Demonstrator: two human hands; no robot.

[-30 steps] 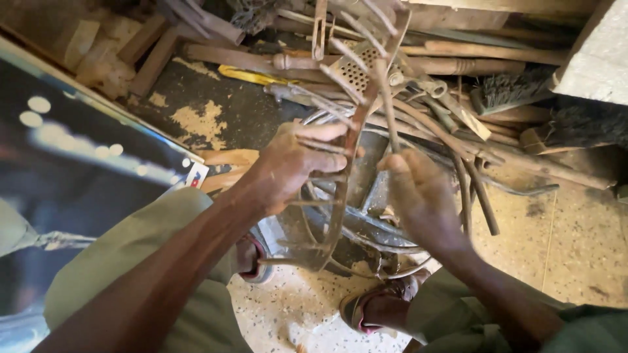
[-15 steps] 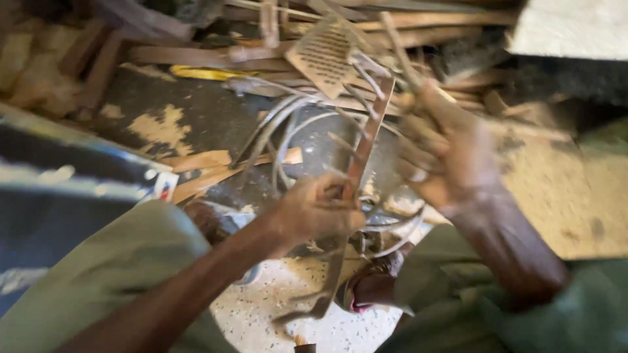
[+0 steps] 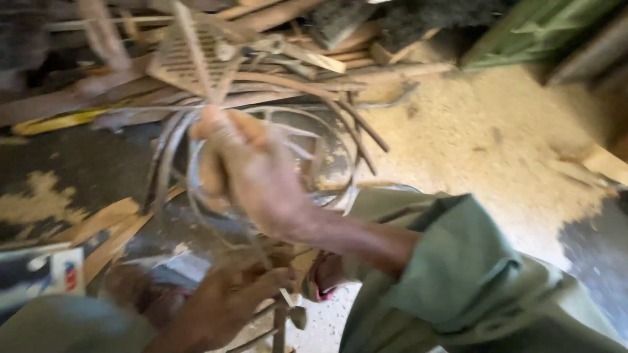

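Both hands are in the middle of the frame, one above the other. My right hand (image 3: 252, 173) is the upper one, its arm coming in from the lower right in a green sleeve (image 3: 458, 274); its fingers are closed around a bundle of thin grey wire loops (image 3: 176, 140), but the blur hides how tight the grip is. My left hand (image 3: 219, 304) is at the lower centre, curled around a thin metal rod (image 3: 280, 323) that stands almost upright under the bundle. The loops hang just left of the right hand and above the left one, and their long curve runs from top to bottom. So the right hand is nearer to the loops. I see no bench: below is a sandy floor (image 3: 490, 144), and a pile of wooden sticks and scrap (image 3: 294, 59) fills the upper part, with a perforated metal plate (image 3: 190, 59) at the upper left.
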